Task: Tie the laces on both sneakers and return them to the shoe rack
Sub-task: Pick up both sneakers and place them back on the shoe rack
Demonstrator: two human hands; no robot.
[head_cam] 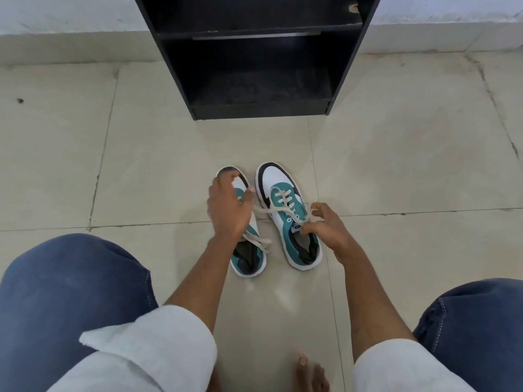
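Pale beige floor tiles fill most of the view, crossed by dark grout lines. A black shoe rack is stood against the white wall, its shelves seen bare and well apart from the shoes. Blue-jeaned knees are spread at either side, and rolled white sleeves are seen below them. Two teal, white and black sneakers are set side by side on the floor, toes toward the rack. The left sneaker is largely hidden by the left hand, which is curled over it with a cream lace pinched. The right sneaker lies open to view; its other lace end is gripped by the right hand at the tongue. Bare toes show at the bottom edge.
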